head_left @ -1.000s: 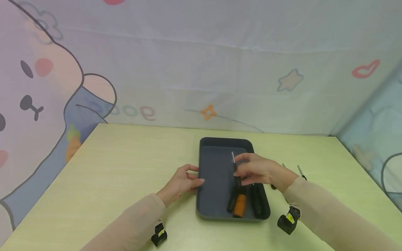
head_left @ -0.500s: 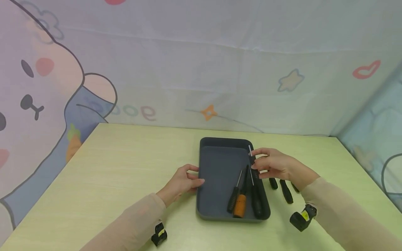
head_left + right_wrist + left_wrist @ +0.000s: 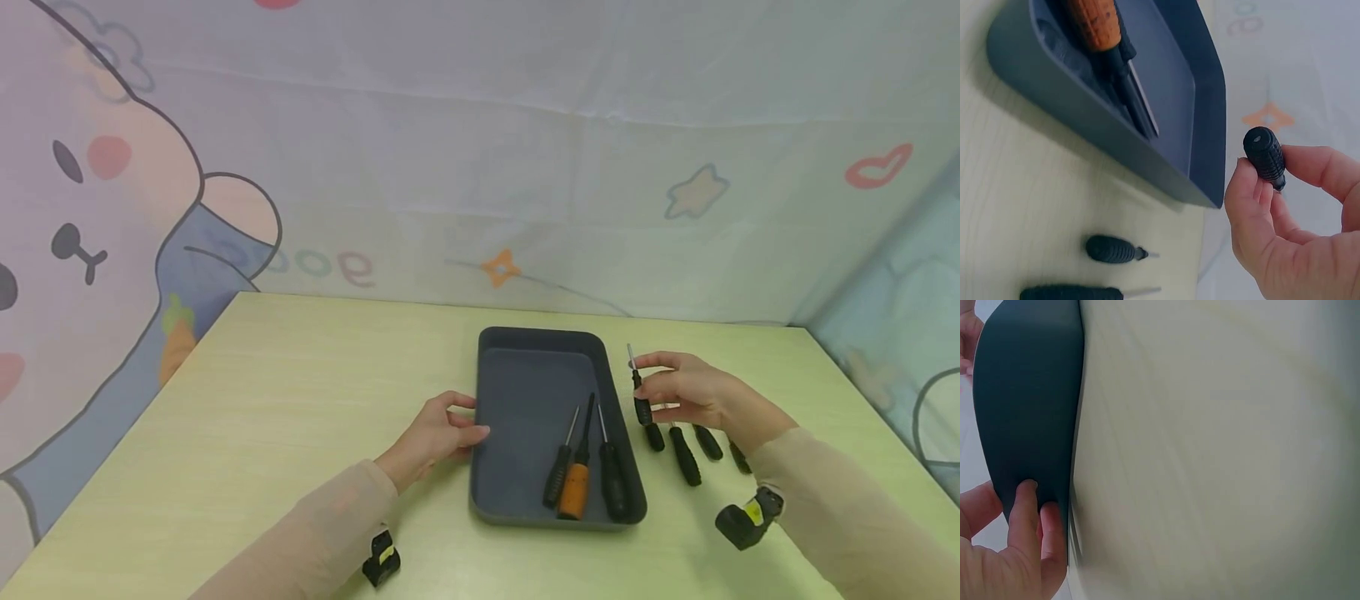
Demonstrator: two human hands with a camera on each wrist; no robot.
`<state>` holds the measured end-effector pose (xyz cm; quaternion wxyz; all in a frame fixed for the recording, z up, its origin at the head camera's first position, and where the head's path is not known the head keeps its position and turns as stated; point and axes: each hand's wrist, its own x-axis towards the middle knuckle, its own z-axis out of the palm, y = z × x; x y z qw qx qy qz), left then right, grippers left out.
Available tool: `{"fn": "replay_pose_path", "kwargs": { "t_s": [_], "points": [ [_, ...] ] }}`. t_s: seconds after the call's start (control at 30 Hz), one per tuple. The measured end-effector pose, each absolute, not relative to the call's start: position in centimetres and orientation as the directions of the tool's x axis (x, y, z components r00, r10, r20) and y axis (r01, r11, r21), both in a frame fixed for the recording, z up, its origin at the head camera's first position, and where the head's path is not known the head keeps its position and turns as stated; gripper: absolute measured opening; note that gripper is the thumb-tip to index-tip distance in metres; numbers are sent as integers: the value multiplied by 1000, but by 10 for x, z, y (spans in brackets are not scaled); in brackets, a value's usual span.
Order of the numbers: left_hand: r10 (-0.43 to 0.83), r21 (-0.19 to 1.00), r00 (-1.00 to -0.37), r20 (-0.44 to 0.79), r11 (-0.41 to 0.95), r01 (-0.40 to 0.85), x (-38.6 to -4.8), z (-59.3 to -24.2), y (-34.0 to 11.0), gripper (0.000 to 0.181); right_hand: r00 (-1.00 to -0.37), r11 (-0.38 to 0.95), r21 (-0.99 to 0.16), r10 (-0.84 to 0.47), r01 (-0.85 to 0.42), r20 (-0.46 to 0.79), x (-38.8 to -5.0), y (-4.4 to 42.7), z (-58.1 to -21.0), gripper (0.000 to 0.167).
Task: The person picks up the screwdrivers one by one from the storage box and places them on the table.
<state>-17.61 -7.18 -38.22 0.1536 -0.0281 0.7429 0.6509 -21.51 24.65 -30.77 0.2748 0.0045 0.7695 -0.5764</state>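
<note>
Right hand (image 3: 693, 393): fingertips pinched on the handle of the held driver (image 3: 642, 410). You have it just right of the tray, blade pointing away from you; its height over the desk cannot be told.
Handling, held driver: firm pinch on the ribbed handle, fingers off the tip. A short grip like this may let it swivel, so turn from the wrist, slowly.

Left hand (image 3: 431, 435): gripping the left wall of the tray (image 3: 510, 467), thumb at the rim, fingers outside.
Handling, tray: light, even pressure should steady it; squeezing or pulling could shift it.

Tray contents, three: left black driver (image 3: 557, 477); orange driver (image 3: 573, 492), just beside it; right black driver (image 3: 613, 483), near the right wall. All lie blade away from you. Give the rim clearance to avoid a knock.

Desk drivers (image 3: 685, 458): four black handles right of the tray, one partly behind your wrist. Space the held driver apart from these, so that shafts do not cross.

Desk (image 3: 337, 358): pale, beneath all.
</note>
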Motion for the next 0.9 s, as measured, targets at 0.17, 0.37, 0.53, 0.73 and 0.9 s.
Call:
{"fn": "replay_pose_path", "kwargs": {
  "t_s": [0.17,0.37,0.53,0.73,0.9],
  "points": [
    [156,959,-952,-264,146,-242,-177,-382,-72,49,-849,334,-884,-307,327,-430,-217,259,-311,61],
    [155,960,-953,-260,151,-237,-177,-382,-73,49,-860,343,-882,-283,322,-424,-218,273,-315,60],
    [154,960,-954,-258,149,-236,-177,-383,-73,48,-862,344,-879,-270,329,-428,-219,284,-318,58],
    [149,959,-954,-261,151,-239,-178,-384,-72,47,-868,361,-866,-228,346,-442,-220,299,-323,58],
    [156,959,-952,-263,150,-240,-177,-385,-72,48,-872,356,-861,-197,362,-448,-219,314,-328,54]
  ]
}}
